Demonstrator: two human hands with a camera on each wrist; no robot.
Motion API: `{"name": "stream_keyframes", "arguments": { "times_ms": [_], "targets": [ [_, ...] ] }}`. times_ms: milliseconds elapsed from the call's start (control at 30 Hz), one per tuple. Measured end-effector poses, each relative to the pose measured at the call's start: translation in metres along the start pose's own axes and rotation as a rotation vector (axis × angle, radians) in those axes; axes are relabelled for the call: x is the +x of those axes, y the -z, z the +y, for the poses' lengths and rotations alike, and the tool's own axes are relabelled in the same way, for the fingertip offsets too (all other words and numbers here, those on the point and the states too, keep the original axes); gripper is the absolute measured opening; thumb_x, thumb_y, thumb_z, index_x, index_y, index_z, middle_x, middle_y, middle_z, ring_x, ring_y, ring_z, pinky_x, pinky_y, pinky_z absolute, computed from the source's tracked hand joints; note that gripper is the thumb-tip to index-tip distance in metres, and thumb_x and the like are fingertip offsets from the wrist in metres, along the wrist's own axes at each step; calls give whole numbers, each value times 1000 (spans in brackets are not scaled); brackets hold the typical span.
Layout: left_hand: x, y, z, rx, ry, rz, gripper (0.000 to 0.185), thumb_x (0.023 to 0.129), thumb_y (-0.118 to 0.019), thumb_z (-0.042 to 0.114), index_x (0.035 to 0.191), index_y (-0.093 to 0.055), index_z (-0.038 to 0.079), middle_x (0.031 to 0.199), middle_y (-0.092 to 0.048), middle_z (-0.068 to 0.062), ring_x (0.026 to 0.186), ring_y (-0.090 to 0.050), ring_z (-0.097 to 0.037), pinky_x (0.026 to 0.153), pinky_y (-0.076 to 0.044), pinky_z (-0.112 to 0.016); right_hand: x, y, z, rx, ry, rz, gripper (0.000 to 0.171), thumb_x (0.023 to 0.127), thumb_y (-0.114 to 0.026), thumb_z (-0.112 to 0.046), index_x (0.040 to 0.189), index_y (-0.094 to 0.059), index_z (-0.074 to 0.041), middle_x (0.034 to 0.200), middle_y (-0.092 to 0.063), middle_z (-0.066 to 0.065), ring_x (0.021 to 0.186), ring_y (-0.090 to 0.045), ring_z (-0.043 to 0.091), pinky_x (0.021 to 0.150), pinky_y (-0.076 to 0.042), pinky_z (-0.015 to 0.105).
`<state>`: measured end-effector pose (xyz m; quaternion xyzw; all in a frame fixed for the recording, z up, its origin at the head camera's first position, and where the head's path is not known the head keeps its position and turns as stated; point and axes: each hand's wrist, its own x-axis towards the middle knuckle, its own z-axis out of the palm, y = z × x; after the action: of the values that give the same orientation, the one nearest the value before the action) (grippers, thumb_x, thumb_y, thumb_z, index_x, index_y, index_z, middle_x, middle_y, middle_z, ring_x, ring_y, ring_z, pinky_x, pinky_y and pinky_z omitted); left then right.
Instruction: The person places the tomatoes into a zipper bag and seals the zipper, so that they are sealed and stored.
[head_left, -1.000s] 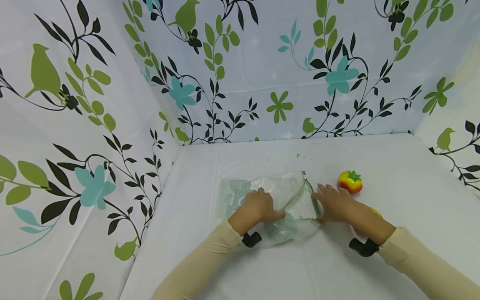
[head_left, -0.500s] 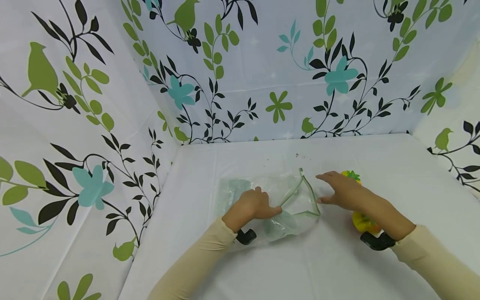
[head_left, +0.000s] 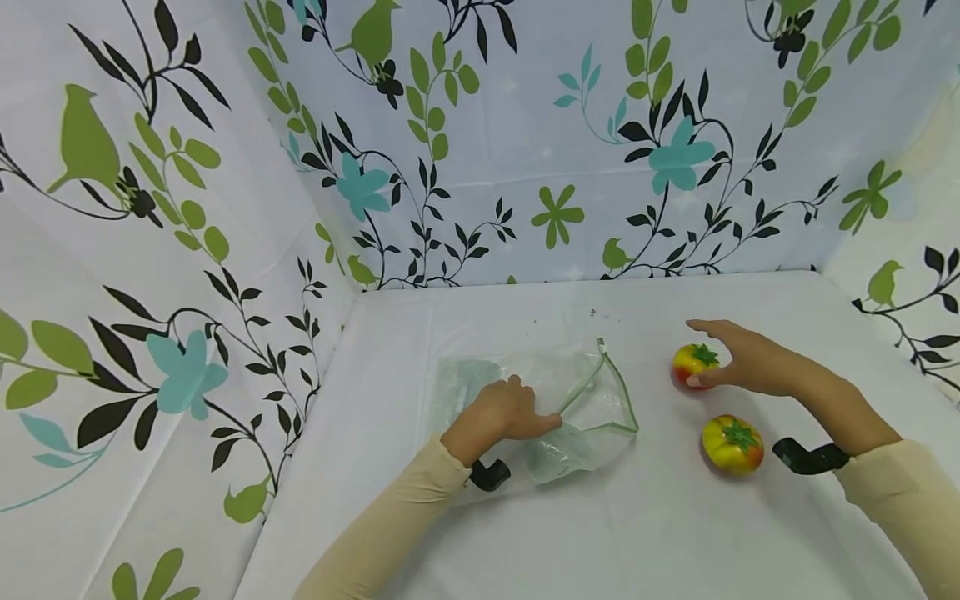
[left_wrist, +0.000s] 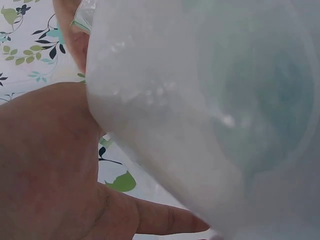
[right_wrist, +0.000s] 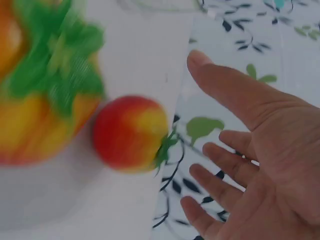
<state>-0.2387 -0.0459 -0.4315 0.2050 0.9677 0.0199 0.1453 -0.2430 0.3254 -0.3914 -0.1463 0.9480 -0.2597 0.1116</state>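
A clear zip bag point(head_left: 566, 457) with a pale green seal strip lies flat on the white table, its mouth spread toward the right. My left hand point(head_left: 501, 412) holds the film near that mouth, thumb stretched along the lifted edge. In the left wrist view the bulging film point(left_wrist: 210, 100) hides most of the fingers. My right hand point(head_left: 765, 360) hovers with fingers spread beside a red-and-yellow toy fruit point(head_left: 692, 360) with a green leafy top. In the right wrist view nothing is between its fingers. Nearer to me sits a second, yellower toy fruit point(head_left: 731, 446).
The white table point(head_left: 540, 542) reaches to a back cloth point(head_left: 495, 150) printed with leaves and birds. A similar cloth point(head_left: 187, 292) hangs at the left. Dark wrist cameras point(head_left: 810, 457) stick out below both wrists.
My right hand has let go of the bag's mouth and moved right, over the fruits, to the back one. Both fruits are now uncovered more. My left hand stays on the bag.
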Motion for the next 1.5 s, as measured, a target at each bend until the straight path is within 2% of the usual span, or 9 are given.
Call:
{"name": "stream_keyframes", "arguments": {
  "times_ms": [233,500,733,1000,1500],
  "targets": [
    [-1,0,0,-12,-6,-19,75,88,-48,66,124,-68,3,130,-55,-17,100,-61,-30,83,-49,-38,-3,-3,43,48,-1,-37,92,88,-75,-45,155,-27,-3,150,-32,32,132,-31,57,90,-36,74],
    [-1,1,0,5,0,-19,75,88,-47,66,122,-69,2,126,-56,-16,97,-62,-29,81,-50,-37,2,-5,65,62,0,-79,89,88,-76,-40,153,-29,-1,148,-36,32,131,-33,57,91,-36,73],
    [0,-1,1,-10,7,-26,76,89,-47,67,125,-67,3,134,-53,-17,105,-61,-31,85,-49,-38,3,-9,69,46,0,-82,84,90,-73,-42,152,-33,-2,145,-40,33,130,-34,57,91,-33,76],
    [1,-1,2,-17,16,-27,77,89,-47,67,124,-68,2,132,-53,-16,102,-61,-29,83,-50,-38,5,-11,68,57,-2,-84,81,92,-71,-39,151,-34,1,145,-39,35,131,-33,57,93,-30,76],
    [-1,1,1,-38,30,-26,76,89,-48,66,125,-67,2,133,-53,-17,107,-60,-31,85,-49,-39,9,-15,67,72,4,-67,80,93,-71,-40,149,-36,4,143,-41,36,131,-33,56,95,-29,75]
  ]
}}
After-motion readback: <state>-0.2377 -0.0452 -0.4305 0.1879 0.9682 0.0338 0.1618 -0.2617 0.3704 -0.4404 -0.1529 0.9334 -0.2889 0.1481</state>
